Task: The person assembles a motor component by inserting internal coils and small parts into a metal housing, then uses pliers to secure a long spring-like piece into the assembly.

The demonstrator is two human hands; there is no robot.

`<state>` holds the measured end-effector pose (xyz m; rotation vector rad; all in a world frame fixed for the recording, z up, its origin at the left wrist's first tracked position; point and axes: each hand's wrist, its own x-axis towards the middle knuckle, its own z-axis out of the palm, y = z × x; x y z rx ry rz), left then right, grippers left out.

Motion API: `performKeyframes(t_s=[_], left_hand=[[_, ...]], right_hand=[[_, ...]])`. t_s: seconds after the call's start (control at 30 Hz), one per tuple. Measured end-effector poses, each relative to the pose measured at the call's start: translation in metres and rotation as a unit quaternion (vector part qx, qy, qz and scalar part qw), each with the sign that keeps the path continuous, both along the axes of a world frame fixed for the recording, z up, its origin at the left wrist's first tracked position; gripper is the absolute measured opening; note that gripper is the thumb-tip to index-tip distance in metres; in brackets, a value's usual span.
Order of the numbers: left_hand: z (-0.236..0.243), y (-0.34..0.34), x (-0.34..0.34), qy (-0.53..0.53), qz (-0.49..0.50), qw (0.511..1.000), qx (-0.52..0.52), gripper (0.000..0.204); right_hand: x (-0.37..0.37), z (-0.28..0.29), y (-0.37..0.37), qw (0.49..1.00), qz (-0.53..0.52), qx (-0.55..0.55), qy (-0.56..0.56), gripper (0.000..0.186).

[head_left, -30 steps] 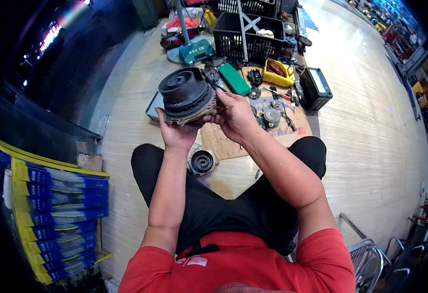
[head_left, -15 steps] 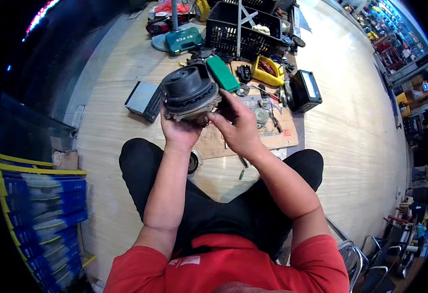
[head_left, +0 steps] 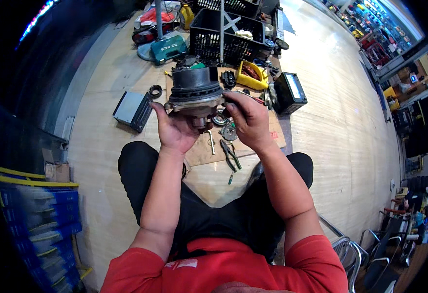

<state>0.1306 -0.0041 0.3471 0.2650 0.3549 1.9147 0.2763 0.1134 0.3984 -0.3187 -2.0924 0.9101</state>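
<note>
Between my hands is a round machine part that looks like an alternator, with a black drum on top, a ribbed edge, a metal flange and a short shaft below. My left hand supports it from beneath on the left, thumb at the flange and fingers partly hidden under it. On the right, my right hand grips the flange edge with bent fingers. Below the part, on the cardboard, lie pliers, a bent metal rod and a round metal plate.
A silver-and-black box and a dark ring lie left. Farther back are a green tool case, a black crate and a yellow tub. A battery stands right; blue-and-yellow stacked boxes are lower left.
The held part has tilted, so its drum now stands upright and the shaft shows below. My right hand has shifted right along the flange. The whole view has also shifted slightly.
</note>
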Motion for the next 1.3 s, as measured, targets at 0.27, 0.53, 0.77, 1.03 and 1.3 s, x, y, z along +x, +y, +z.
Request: performKeyframes(t_s=[0.27,0.53,0.77,1.03,1.3], left_hand=[[-0.005,-0.006,0.005,0.015,0.015,0.999,-0.049,0.100],[-0.008,-0.008,0.007,0.052,0.005,0.997,-0.049,0.102],[-0.001,-0.008,0.011,0.032,-0.005,0.998,-0.045,0.102],[-0.006,-0.006,0.008,0.045,-0.008,0.998,-0.042,0.102],[-0.012,-0.006,0.006,0.048,-0.023,0.998,-0.034,0.101]], right_hand=[[0.022,0.020,-0.001,0.980,0.020,0.190,-0.059,0.019],[0.029,0.013,0.003,0.957,-0.013,0.283,-0.068,0.015],[0.029,0.015,0.002,0.962,0.011,0.262,-0.072,0.016],[0.032,0.020,0.004,0.964,0.055,0.241,-0.096,0.018],[0.034,0.020,0.001,0.963,0.053,0.247,-0.097,0.017]])
